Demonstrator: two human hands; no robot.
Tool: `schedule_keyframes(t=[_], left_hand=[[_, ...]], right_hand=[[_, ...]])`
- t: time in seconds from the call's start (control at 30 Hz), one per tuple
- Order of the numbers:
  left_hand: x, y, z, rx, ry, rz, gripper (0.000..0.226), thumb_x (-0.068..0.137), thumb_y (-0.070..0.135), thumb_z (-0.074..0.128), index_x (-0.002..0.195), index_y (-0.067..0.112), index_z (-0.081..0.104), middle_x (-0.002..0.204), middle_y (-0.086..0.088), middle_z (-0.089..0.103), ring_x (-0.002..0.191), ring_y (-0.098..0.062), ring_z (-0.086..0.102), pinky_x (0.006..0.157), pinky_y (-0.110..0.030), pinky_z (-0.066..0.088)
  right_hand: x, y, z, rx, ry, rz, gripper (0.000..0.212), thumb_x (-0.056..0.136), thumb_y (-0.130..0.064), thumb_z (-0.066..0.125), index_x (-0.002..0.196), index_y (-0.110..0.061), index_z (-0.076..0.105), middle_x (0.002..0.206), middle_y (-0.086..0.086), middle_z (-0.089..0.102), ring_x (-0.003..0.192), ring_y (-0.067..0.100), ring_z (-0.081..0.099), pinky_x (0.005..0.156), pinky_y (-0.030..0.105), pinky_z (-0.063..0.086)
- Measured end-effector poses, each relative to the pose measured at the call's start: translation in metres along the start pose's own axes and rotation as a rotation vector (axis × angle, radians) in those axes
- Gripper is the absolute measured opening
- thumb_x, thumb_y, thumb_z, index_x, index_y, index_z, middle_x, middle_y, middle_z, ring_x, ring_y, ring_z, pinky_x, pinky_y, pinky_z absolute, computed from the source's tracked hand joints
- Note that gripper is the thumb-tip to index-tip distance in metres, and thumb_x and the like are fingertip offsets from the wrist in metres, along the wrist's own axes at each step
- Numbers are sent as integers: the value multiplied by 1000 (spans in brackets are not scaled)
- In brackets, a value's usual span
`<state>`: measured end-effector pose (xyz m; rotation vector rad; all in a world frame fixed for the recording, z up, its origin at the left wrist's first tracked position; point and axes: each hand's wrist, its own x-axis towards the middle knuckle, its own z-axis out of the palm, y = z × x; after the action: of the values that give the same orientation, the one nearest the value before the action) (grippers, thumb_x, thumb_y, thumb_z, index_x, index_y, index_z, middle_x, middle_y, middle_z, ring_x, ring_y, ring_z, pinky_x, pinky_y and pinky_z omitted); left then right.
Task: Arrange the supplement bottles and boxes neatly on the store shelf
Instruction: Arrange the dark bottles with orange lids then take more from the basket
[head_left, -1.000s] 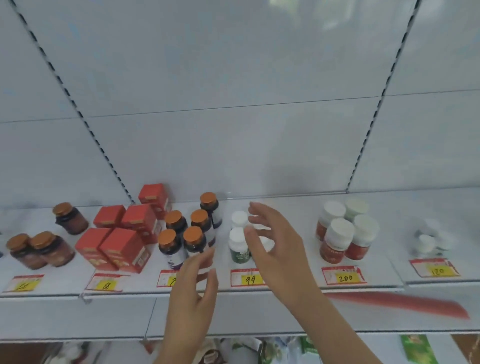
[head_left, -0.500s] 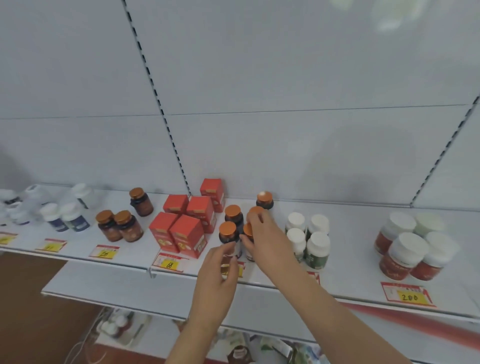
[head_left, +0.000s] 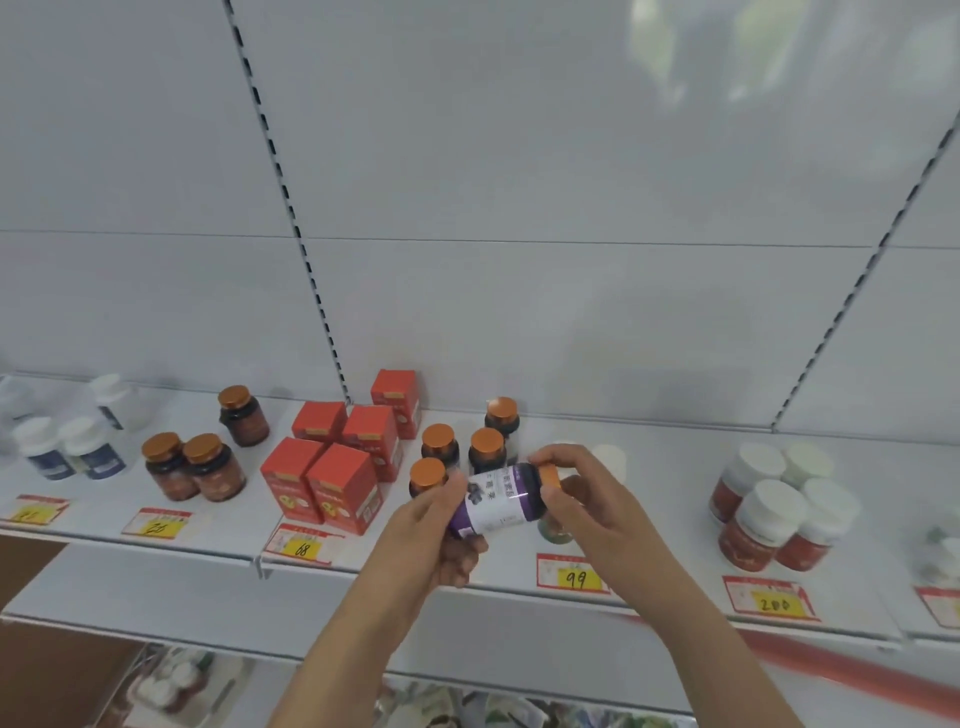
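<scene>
I hold a dark bottle with a purple-and-white label and an orange cap (head_left: 498, 499) tipped on its side above the shelf's front. My left hand (head_left: 436, 535) grips its base and my right hand (head_left: 587, 499) grips the cap end. Just behind stand several upright orange-capped dark bottles (head_left: 439, 441). Several red boxes (head_left: 337, 480) stand to their left. White-capped green bottles (head_left: 553, 530) are mostly hidden behind my right hand.
The white shelf (head_left: 649, 566) also carries brown orange-capped jars (head_left: 208, 467), white-capped blue bottles (head_left: 67, 452) at far left and white-capped red jars (head_left: 774, 514) at right. Yellow price tags (head_left: 576, 577) line the front edge. A lower shelf holds packets.
The view swung left. My right hand took an orange-capped bottle out of the group, and both hands now hold it on its side in front of the shelf.
</scene>
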<state>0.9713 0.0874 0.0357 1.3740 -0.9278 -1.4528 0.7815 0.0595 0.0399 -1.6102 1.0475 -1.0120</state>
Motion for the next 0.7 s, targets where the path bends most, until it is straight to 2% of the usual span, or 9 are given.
schedule_keyframes(t=[0.07, 0.13, 0.2, 0.3, 0.4, 0.47, 0.57, 0.63, 0.7], left_hand=[[-2, 0, 1, 56, -18, 219, 26, 91, 26, 64, 116, 17, 65, 95, -8, 72, 72, -17, 69, 59, -25, 56], [-6, -3, 0, 116, -100, 411, 41, 80, 15, 74, 119, 22, 65, 112, 1, 69, 100, -16, 70, 71, -28, 59], [-7, -7, 0, 133, -140, 481, 51, 76, 14, 76, 124, 27, 63, 123, 6, 66, 115, -17, 65, 80, -32, 59], [-6, -6, 4, 69, -136, 370, 46, 84, 29, 64, 129, 22, 60, 116, -4, 70, 94, -23, 72, 73, -35, 61], [-4, 1, 12, -79, -169, -19, 62, 82, 57, 43, 111, 7, 66, 81, -17, 72, 54, -25, 66, 48, -30, 56], [-5, 0, 12, -48, -208, -127, 66, 87, 62, 37, 99, 4, 68, 67, -19, 65, 44, -22, 58, 41, -25, 50], [-7, -4, 14, -29, -127, -39, 54, 83, 52, 53, 104, 5, 68, 74, -17, 69, 52, -21, 63, 50, -30, 56], [-9, -9, 10, 25, -63, 104, 51, 75, 43, 68, 115, 10, 67, 98, -11, 74, 77, -21, 74, 73, -37, 62], [-12, -13, 8, 80, -71, 200, 43, 78, 25, 77, 119, 18, 67, 113, -4, 72, 98, -20, 73, 85, -39, 61]], right_hand=[[-3, -4, -1, 3, 46, 41, 16, 101, -28, 49, 113, -33, 60, 98, -11, 69, 80, 7, 67, 67, 20, 55], [-3, -8, -2, 39, 53, 115, 18, 100, -37, 48, 111, -32, 61, 86, -8, 71, 69, 13, 70, 63, 22, 58], [-3, -10, -7, 110, 41, 190, 16, 98, -34, 53, 109, -27, 62, 81, -6, 73, 64, 16, 72, 60, 20, 58], [-8, -11, -19, 77, -15, 111, 20, 94, -21, 66, 110, -31, 60, 92, -15, 72, 82, 14, 73, 65, 19, 56], [-14, -12, -24, -54, -99, 42, 43, 86, 0, 70, 114, -31, 57, 102, -14, 66, 93, 10, 67, 78, 25, 57], [-17, -8, -21, -74, -137, 9, 49, 84, 6, 67, 117, -29, 56, 107, -11, 62, 92, 8, 64, 79, 24, 55], [-20, -2, -16, 12, -111, -10, 46, 90, -6, 69, 124, -35, 56, 112, -14, 62, 102, 13, 64, 86, 29, 57], [-21, -3, -13, 209, -49, 75, 39, 92, -27, 64, 129, -37, 56, 114, -18, 64, 108, 11, 66, 86, 30, 58], [-21, -2, -11, 304, -23, 153, 39, 88, -36, 58, 127, -37, 58, 110, -18, 69, 108, 7, 67, 81, 27, 60]])
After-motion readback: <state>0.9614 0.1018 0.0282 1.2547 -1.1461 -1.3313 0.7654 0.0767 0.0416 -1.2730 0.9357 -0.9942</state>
